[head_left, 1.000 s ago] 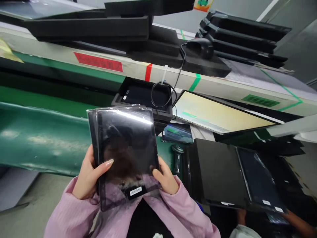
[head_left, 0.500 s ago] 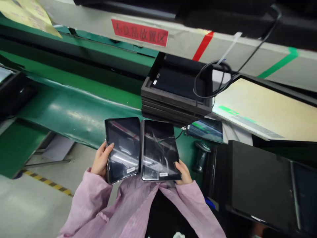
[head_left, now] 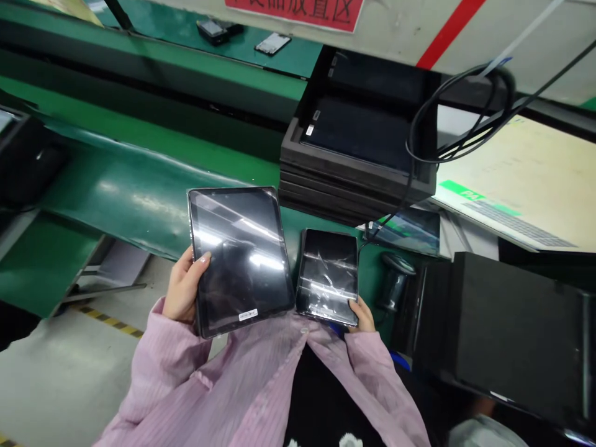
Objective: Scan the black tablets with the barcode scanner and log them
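My left hand [head_left: 186, 282] grips the left edge of a black tablet [head_left: 239, 254], thumb on its front. That tablet has a glossy screen with light reflections and a small white label near its lower edge. In my right hand [head_left: 361, 315] is a second tablet [head_left: 328, 270], held by its lower right corner and wrapped in creased clear film. The left tablet is closer to the camera and looks larger. The two are side by side, their near edges almost meeting. Fingers behind both tablets are hidden.
Past the tablets stands a stack of black foam trays [head_left: 349, 202] holding dark tablets. A coiled cable [head_left: 414, 146] hangs beside it. To the right are a barcode scanner [head_left: 393, 282], another tablet [head_left: 410, 230] and a black box [head_left: 516, 335]. A green bench [head_left: 121, 192] runs left.
My left hand has raised its tablet nearer the camera, while the right one has moved slightly right and looks smaller. The view has shifted, so the tray stack appears larger.
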